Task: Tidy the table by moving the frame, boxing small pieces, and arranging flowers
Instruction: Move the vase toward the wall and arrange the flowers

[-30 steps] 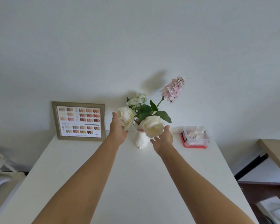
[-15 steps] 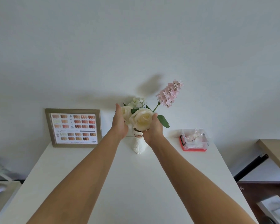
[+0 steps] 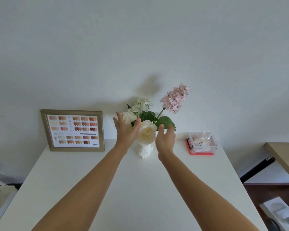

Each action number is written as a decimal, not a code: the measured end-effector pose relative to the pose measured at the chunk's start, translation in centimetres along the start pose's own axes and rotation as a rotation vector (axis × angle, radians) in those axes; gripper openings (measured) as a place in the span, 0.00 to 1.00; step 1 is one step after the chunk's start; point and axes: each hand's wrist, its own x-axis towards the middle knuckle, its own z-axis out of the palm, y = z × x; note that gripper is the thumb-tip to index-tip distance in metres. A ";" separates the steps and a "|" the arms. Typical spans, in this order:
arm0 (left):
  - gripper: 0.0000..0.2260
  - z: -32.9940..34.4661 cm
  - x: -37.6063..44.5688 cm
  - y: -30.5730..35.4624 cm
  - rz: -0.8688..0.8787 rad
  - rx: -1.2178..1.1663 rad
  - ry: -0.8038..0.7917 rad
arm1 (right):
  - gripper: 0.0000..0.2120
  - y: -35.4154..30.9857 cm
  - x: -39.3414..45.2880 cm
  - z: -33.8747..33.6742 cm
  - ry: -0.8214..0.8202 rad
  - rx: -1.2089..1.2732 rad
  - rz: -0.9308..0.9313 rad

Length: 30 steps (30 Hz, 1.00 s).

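Note:
A small white vase point(image 3: 145, 150) stands at the back middle of the white table point(image 3: 140, 189). It holds a large cream rose point(image 3: 146, 134), a second white rose point(image 3: 128, 117) behind it, small white blossoms, green leaves and a tall pink flower spike point(image 3: 176, 97). My left hand point(image 3: 126, 129) is flat and spread just left of the cream rose, its thumb against the petals. My right hand point(image 3: 165, 139) hovers just right of the rose, fingers curled and apart, holding nothing. A gold picture frame point(image 3: 73, 130) with a colour chart leans on the wall at the back left.
A clear plastic box point(image 3: 201, 142) with small pieces sits on a red base at the back right of the table. A wooden tabletop point(image 3: 284, 157) juts in at the right. White objects lie on the floor at lower right.
Both hands have let go of the cream rose and drawn apart to either side of it. The rose now faces forward over the vase.

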 end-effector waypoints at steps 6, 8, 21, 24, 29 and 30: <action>0.61 -0.8 -1.5 -1.5 0.122 0.008 -0.056 | 0.16 -1.6 5.1 -2.0 0.040 -0.062 -0.103; 0.65 -0.9 -1.7 -2.2 0.154 0.070 -0.096 | 0.16 -1.9 6.1 -2.1 -0.037 -0.043 -0.102; 0.65 -0.3 -0.8 -1.4 0.206 0.121 -0.086 | 0.04 -3.6 8.3 -0.3 -0.188 0.094 -0.154; 0.64 0.1 -0.5 -1.2 0.213 0.112 -0.078 | 0.04 -5.2 8.4 0.1 -0.225 0.039 -0.276; 0.64 0.4 0.0 -1.5 0.219 0.078 -0.049 | 0.07 -5.0 8.3 0.8 -0.253 -0.176 -0.376; 0.65 0.5 0.0 -1.5 0.215 0.067 -0.049 | 0.09 -4.4 8.3 0.9 -0.252 -0.228 -0.387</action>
